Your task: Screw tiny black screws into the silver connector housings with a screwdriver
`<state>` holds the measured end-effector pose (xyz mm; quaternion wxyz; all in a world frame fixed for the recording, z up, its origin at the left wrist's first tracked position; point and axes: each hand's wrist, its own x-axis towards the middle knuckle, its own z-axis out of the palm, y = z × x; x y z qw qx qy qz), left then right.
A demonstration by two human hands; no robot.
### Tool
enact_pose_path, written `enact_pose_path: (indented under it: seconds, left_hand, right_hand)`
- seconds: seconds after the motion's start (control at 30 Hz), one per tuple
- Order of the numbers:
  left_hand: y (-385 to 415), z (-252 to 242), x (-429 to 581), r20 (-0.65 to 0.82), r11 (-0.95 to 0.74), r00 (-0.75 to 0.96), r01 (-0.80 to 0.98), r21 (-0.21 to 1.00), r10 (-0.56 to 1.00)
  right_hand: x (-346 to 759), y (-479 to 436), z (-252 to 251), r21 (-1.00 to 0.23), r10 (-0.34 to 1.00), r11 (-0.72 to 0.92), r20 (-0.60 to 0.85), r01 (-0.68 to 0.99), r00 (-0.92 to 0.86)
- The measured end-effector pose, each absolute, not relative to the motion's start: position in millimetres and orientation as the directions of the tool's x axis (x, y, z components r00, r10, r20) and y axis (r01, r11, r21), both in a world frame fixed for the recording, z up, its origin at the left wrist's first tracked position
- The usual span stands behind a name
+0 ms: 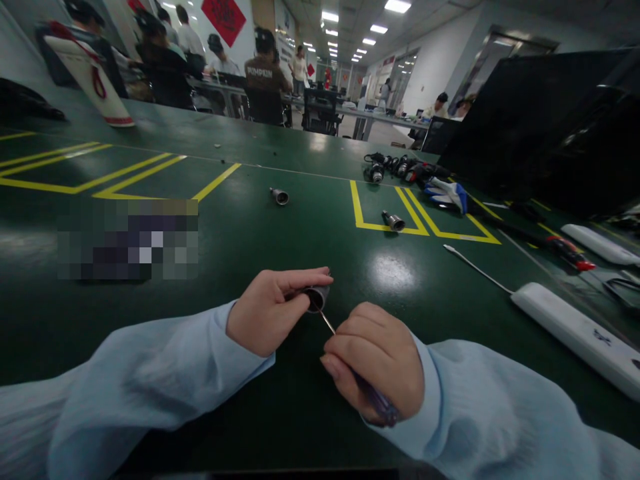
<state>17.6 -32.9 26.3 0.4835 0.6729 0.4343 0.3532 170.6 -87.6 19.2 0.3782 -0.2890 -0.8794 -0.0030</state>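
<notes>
My left hand [273, 310] is closed around a hollow, cup-shaped metal part [324, 295], its open end turned toward me. In my right hand [377, 357] is a screwdriver [384, 408] with a see-through purplish handle, gripped in the fist. Its thin shaft reaches up into the mouth of the metal part; the tip is hidden inside. Farther off on the green table [240, 240] lie two similar metal parts, one left of centre [280, 196] and one at a yellow-taped box [394, 221].
White power strips [575, 333] lie at the right, one with a cable. Beyond are a blue-white glove [447, 193], black cables with metal connectors [377, 172], a red-black tool [570, 253] and a dark monitor [540, 127]. A blurred patch [135, 243] covers something at left.
</notes>
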Motion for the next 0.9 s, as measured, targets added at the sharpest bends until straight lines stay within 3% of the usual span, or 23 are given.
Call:
enact_pose_path:
  seconds: [0.13, 0.9]
  left_hand:
    - [-32.0, 23.5, 15.7, 0.069, -0.185, 0.398, 0.260, 0.948, 0.915]
    - [-35.2, 22.7, 17.2, 0.087, -0.190, 0.397, 0.227, 0.955, 0.914]
  right_hand:
    - [169.1, -91.0, 18.8, -0.140, 0.513, 0.817, 0.620, 0.559, -0.594]
    - [175.4, -92.5, 20.3, -0.252, 0.530, 0.827, 0.649, 0.502, -0.546]
